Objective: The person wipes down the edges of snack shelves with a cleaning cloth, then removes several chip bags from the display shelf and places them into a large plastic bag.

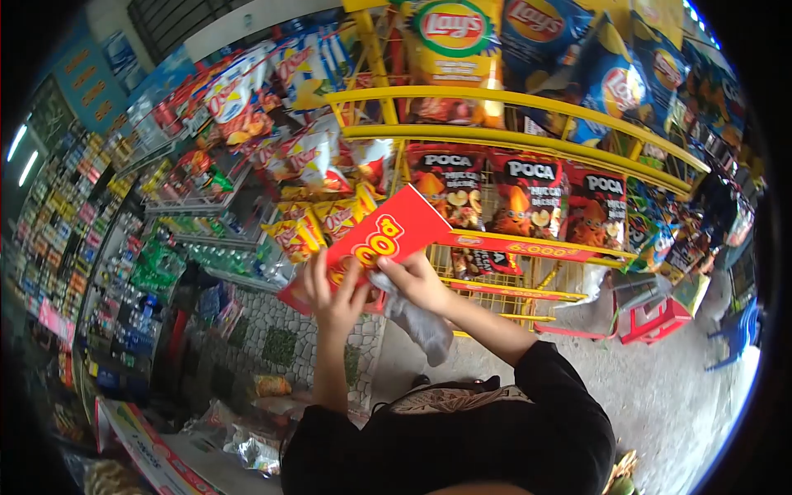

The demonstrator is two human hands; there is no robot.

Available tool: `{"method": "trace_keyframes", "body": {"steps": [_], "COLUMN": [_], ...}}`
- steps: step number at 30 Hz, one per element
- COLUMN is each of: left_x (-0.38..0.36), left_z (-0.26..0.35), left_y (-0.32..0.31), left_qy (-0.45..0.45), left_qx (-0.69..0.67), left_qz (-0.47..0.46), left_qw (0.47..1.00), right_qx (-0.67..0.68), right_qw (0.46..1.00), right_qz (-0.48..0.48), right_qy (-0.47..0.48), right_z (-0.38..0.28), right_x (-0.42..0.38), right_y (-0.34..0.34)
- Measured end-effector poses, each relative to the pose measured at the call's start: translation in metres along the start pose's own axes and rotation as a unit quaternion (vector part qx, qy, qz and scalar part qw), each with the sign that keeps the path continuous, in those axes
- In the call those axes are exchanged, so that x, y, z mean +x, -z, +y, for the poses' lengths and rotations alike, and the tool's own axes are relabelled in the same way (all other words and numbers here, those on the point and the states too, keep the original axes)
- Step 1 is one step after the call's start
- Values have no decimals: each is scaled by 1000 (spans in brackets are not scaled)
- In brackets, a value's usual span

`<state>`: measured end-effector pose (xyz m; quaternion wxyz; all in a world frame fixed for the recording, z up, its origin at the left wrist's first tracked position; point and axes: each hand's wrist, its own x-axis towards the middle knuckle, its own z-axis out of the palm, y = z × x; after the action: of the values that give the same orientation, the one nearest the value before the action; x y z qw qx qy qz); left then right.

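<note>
A red price sign (417,216) with yellow figures is tilted in front of my chest, before the yellow rack. My left hand (337,304) grips its lower left part, fingers lying over the printed face. On the sign's lower edge, my right hand (422,285) is closed with the thumb on the front. A grey cloth (425,332) hangs crumpled below my right hand, which holds it along with the sign. The fingers behind the sign are hidden.
The yellow wire rack (528,136) carries Lay's bags (454,37) above and red Poca bags (528,194) below. Oishi snack bags (309,153) fill the left shelves. A red plastic stool (656,320) stands right; an open carton (153,450) sits at lower left.
</note>
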<state>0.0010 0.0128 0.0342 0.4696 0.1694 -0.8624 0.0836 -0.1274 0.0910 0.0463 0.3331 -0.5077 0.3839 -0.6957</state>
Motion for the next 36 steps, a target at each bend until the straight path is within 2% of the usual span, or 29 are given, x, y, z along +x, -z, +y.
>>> {"method": "trace_keyframes", "body": {"steps": [2,3,4,5,6,8,10,11,12,13,14,16,17,19,23,26,30,32,36], "left_x": [-1,-2,-8,-10,-12,10,33,51,71,81,89,104,107,110,115,119,122,126,127], "left_z": [-26,-29,-32,-33,-33,-36,-66,-78,-85,-94,-102,-113,-116,-118,-128,-130,-143,-143,-145], "left_y": [10,17,17,12,7,3,-9,-17,-18,-22,-27,-39,-44,-50,-64,-66,-73,-73,-74], "left_qy": [26,75,169,238,301,336,256,266,367,359,326,296,294,302,302,282,301,312,278], "left_qx": [56,-9,-108,-242,-370,-563,-643,-717,-708,-722,-765,-740,-741,-700,-708,-709,-709,-695,-703], "left_qz": [182,268,325,369,402,321,164,190,194,189,190,225,228,230,234,230,229,229,221], "left_qw": [981,960,924,865,782,684,703,615,572,561,521,561,559,606,594,604,595,606,616], "right_qx": [90,73,54,67,133,136,94,112,180,177,172,149,129,133,132,112,172,164,122], "right_qw": [995,996,997,995,986,981,985,981,975,975,974,974,973,973,973,977,967,965,967], "right_qz": [4,-10,-22,-6,-27,-40,-68,-51,-54,-49,-46,-30,-12,-8,1,-2,-10,-25,-12], "right_qy": [39,41,43,77,96,134,126,153,117,128,141,167,190,186,191,180,186,201,222], "right_z": [10,14,17,18,27,24,23,27,26,27,28,27,28,34,41,47,45,44,49], "right_x": [28,43,57,72,88,111,128,138,145,150,157,164,168,175,189,196,200,205,206], "right_y": [-16,-19,-22,-31,-37,-53,-61,-67,-70,-71,-71,-70,-68,-65,-57,-52,-55,-52,-51]}}
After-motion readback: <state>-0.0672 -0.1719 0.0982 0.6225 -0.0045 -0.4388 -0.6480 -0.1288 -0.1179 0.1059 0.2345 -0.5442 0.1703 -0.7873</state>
